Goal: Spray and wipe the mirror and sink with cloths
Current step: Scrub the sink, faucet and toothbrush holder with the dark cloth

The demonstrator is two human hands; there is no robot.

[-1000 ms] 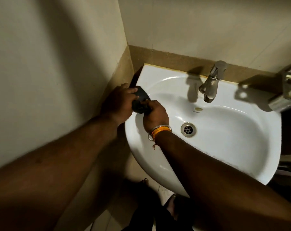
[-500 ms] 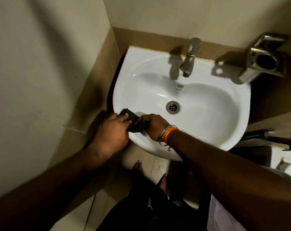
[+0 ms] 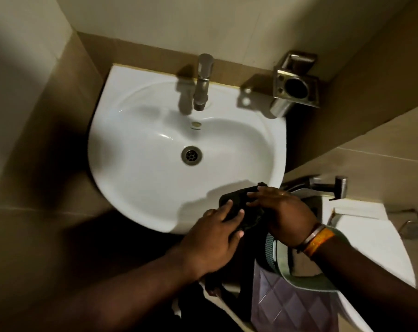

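A white wall-hung sink (image 3: 136, 178) fills the middle of the head view, with a metal tap (image 3: 203, 80) at its back and a drain (image 3: 191, 155) in the bowl. A dark cloth (image 3: 239, 200) lies on the sink's front right rim. My left hand (image 3: 215, 238) presses on the cloth's near side with fingers spread over it. My right hand (image 3: 282, 212), with bangles at the wrist, rests flat on the cloth's right part. No mirror or spray bottle shows.
A steel tumbler holder (image 3: 296, 85) is fixed to the wall right of the tap. A white toilet cistern (image 3: 371, 233) and a hand-spray tap (image 3: 332, 185) sit at the right. A green bucket (image 3: 287, 262) stands below the sink. Tiled walls close in on the left.
Both hands have slid the cloth along the sink's rim from the left side round to the front right. The view has shifted right, bringing the bucket and cistern into sight.
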